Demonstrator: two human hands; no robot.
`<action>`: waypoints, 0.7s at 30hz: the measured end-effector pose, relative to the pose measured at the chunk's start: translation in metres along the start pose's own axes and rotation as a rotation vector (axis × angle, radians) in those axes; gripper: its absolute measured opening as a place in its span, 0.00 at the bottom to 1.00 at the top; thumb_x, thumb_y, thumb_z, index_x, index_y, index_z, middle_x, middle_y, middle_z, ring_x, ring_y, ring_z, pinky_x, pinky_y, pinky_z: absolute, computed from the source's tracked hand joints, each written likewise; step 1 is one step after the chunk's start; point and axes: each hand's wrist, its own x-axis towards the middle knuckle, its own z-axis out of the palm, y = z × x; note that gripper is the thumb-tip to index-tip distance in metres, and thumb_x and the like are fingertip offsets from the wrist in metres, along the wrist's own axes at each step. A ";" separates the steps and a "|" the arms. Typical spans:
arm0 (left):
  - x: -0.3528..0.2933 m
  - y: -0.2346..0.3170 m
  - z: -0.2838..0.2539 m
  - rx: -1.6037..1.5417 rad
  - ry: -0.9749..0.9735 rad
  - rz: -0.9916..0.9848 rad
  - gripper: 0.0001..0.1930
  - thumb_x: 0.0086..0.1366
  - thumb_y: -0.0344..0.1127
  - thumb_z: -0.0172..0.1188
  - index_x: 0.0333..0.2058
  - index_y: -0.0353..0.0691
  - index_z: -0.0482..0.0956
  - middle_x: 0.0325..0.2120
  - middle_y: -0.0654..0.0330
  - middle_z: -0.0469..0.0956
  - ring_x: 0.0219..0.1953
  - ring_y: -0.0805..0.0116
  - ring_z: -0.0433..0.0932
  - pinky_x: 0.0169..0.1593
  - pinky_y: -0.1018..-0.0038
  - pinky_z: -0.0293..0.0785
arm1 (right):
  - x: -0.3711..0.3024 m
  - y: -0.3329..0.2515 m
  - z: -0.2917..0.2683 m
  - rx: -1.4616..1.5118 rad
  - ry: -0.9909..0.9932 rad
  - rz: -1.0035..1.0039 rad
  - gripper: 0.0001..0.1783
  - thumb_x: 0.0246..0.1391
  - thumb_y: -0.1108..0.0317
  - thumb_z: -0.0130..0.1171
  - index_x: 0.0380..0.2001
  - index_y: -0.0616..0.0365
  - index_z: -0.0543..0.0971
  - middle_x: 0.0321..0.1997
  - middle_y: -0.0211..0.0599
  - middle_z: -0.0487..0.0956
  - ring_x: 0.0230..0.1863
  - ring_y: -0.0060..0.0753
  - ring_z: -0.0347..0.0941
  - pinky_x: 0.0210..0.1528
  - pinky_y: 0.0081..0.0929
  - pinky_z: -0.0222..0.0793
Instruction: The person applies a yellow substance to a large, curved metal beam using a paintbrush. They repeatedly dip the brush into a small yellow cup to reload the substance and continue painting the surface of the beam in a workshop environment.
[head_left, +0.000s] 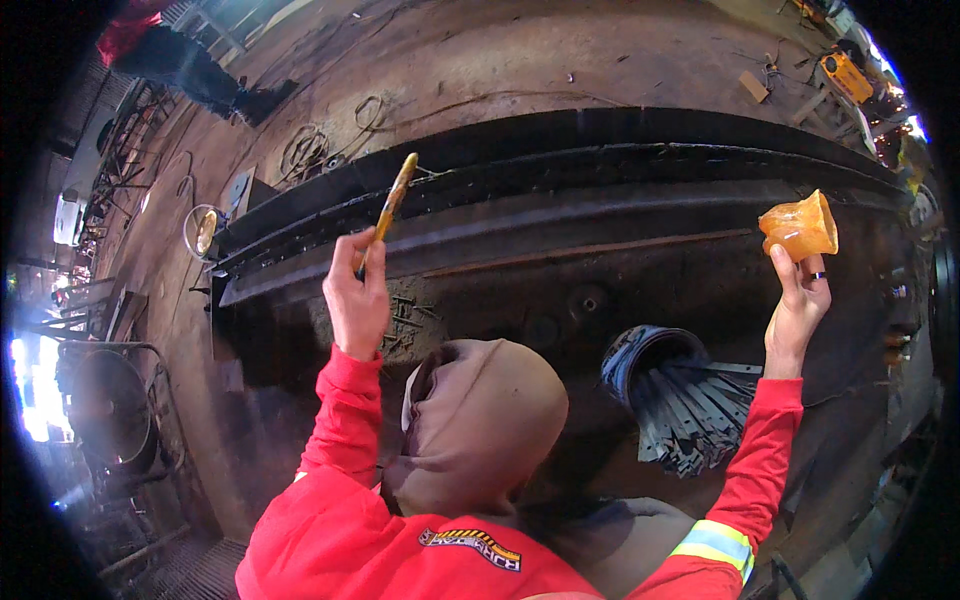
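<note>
My left hand (357,305) is raised left of the middle, its fingers closed round a slim paintbrush (395,200), yellow with brown stains and pointing up and away. At the right, my right hand (797,300) grips a translucent orange plastic cup (800,226) from below; the cup lies tilted, its flared mouth toward the right, and I cannot make out what is inside. Both hands are apart from the long dark steel beam (560,190) that runs across beyond them. A rounded tan cloth shape (480,420) lies between my red sleeves.
A bucket (622,372) lies tipped with many flat metal strips (690,415) spilling out. Several bolts (403,322) lie near my left wrist. Coiled cable (303,150) rests on the floor beyond the beam. Another person (190,70) stands far left; a yellow machine (846,77) is far right.
</note>
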 end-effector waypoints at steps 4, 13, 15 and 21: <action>0.027 0.010 -0.010 0.251 -0.128 0.159 0.09 0.66 0.34 0.59 0.42 0.39 0.79 0.28 0.47 0.80 0.31 0.49 0.81 0.34 0.64 0.72 | 0.001 0.006 -0.005 -0.022 -0.024 0.010 0.25 0.52 0.73 0.69 0.54 0.65 0.76 0.51 0.33 0.79 0.50 0.20 0.73 0.58 0.22 0.63; 0.096 0.014 -0.028 0.212 -0.358 0.170 0.12 0.64 0.40 0.60 0.39 0.37 0.82 0.27 0.51 0.80 0.30 0.55 0.79 0.37 0.66 0.72 | 0.000 -0.005 -0.002 -0.004 0.035 -0.016 0.25 0.50 0.72 0.72 0.52 0.64 0.78 0.45 0.28 0.80 0.40 0.12 0.72 0.50 0.15 0.64; 0.111 0.008 -0.033 0.311 -0.469 0.152 0.14 0.64 0.42 0.59 0.38 0.38 0.82 0.28 0.50 0.81 0.31 0.54 0.79 0.37 0.63 0.73 | 0.001 -0.002 -0.004 -0.007 0.020 -0.017 0.25 0.50 0.72 0.72 0.52 0.64 0.78 0.45 0.28 0.80 0.40 0.12 0.72 0.50 0.15 0.64; 0.129 0.019 -0.019 0.139 -0.703 0.185 0.12 0.67 0.37 0.59 0.41 0.34 0.81 0.27 0.60 0.79 0.30 0.75 0.72 0.36 0.73 0.69 | 0.002 0.002 -0.004 -0.032 0.018 -0.027 0.25 0.50 0.72 0.72 0.52 0.64 0.77 0.45 0.28 0.81 0.41 0.14 0.73 0.51 0.15 0.64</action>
